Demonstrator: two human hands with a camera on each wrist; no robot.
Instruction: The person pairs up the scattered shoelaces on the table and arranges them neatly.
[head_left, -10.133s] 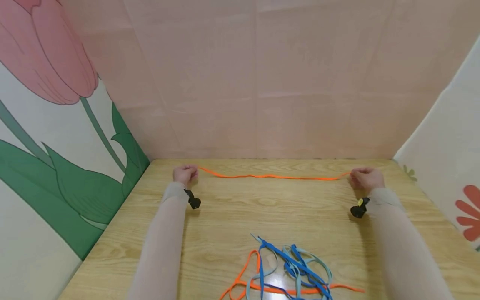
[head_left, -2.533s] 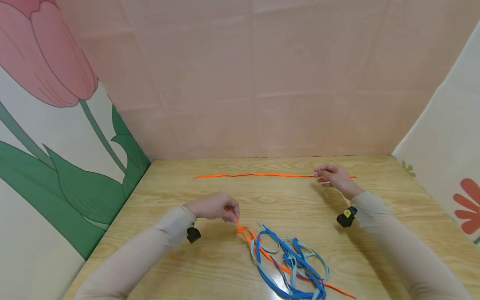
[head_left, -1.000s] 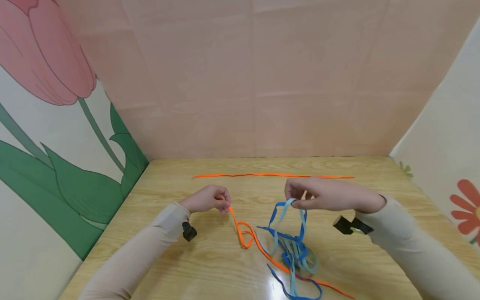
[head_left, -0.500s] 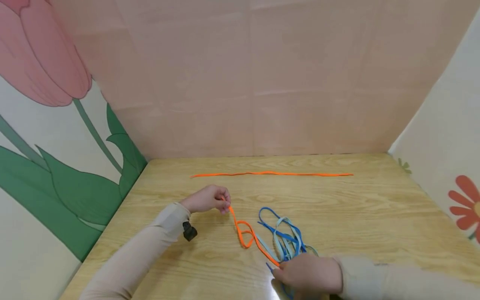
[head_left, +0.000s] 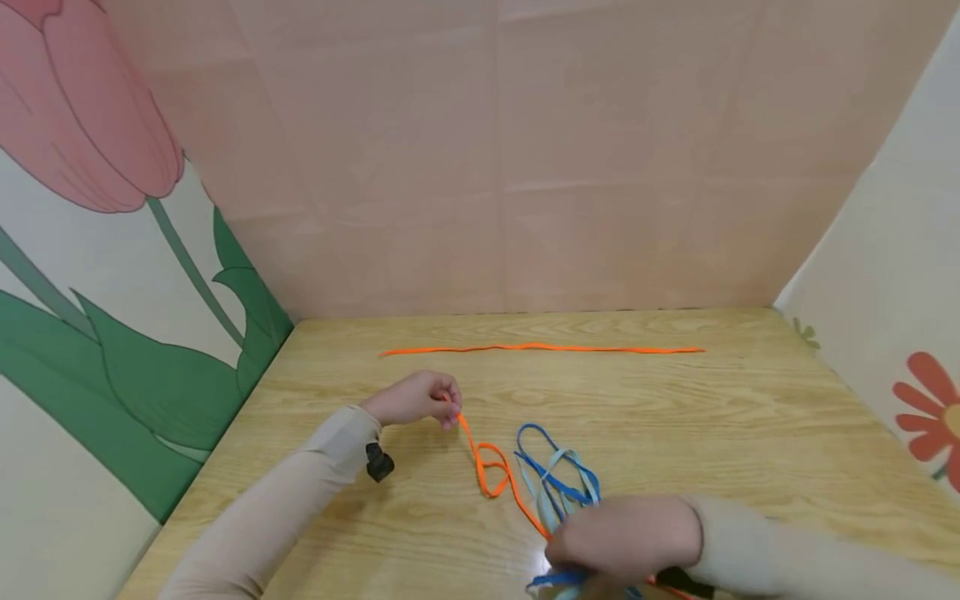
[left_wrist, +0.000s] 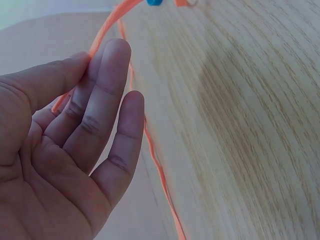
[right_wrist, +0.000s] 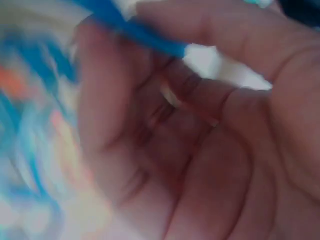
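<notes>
Thumb and fingertips of my left hand pinch one end of an orange flat shoelace, which hangs in a loop and runs down towards the pile at the front. The left wrist view shows the lace between thumb and fingers. At the table's front, my right hand pinches a blue shoelace, blurred in the right wrist view. Beneath and behind that hand lie tangled blue laces and light blue laces, partly hidden by it.
A second orange shoelace lies nearly straight across the back of the wooden table. A pink backdrop rises behind it, and flower-printed panels stand at left and right.
The straight orange lace was laid down at the back. My left hand took up another orange lace's end. My right hand lifted part of the blue tangle, then lowered to the front.
</notes>
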